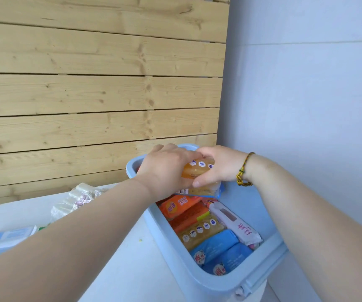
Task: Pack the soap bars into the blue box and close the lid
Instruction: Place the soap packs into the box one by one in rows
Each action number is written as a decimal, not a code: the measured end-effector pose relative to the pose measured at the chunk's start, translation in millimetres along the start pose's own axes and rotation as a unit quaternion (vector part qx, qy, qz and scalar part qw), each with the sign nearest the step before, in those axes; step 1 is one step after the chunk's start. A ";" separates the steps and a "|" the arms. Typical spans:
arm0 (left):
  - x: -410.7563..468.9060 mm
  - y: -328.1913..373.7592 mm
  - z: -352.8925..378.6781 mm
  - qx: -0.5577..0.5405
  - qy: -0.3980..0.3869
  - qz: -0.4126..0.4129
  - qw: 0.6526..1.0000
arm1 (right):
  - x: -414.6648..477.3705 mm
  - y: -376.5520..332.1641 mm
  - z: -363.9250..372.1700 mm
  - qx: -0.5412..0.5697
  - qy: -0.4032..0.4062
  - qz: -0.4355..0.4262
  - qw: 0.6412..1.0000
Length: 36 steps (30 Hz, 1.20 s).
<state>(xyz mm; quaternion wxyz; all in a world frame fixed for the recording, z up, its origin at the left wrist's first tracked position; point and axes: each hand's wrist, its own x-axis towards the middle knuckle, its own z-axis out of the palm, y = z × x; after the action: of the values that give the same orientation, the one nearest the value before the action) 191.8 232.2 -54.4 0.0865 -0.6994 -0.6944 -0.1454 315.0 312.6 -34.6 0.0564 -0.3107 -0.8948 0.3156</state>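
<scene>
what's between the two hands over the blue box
An amber soap bar in clear wrap, gripped by the left hand and right hand, head view.

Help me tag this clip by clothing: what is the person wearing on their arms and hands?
No sleeves show: the left forearm and right forearm are uncovered. No gloves or watch are visible. The only item worn is a braided cord bracelet on the right wrist, yellow and green with darker strands.

Soft, even light fills the frame; wide-angle distortion bows the wooden planks (88, 90), and the lower-left edge blurs.
</scene>
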 end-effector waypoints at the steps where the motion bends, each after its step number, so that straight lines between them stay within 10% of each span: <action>1: -1.2 0.4 2.4 0.024 0.012 0.005 1.000 | -1.1 -1.8 1.5 -0.018 0.020 -0.008 1.000; 9: -20.7 -9.5 -6.6 -0.032 0.065 -0.131 0.989 | -23.0 13.0 -10.0 0.020 0.163 0.022 0.986; 14: -16.7 13.3 -3.8 0.027 -0.200 -0.057 0.978 | -31.1 15.1 -26.0 0.011 0.282 0.072 0.957; 25: -7.3 43.7 27.6 0.240 -0.328 -0.016 0.914 | -31.2 3.0 -10.2 -0.088 0.270 0.170 0.944; 36: -6.4 5.0 1.1 0.107 -0.235 -0.087 0.962 | -15.2 -19.4 2.4 -0.172 0.199 0.188 0.946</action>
<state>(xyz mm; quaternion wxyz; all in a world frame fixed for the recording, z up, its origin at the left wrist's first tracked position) 196.8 226.4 -57.1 -0.0176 -0.6374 -0.7650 0.0909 316.3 290.6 -23.4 0.1185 -0.5344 -0.8316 0.0937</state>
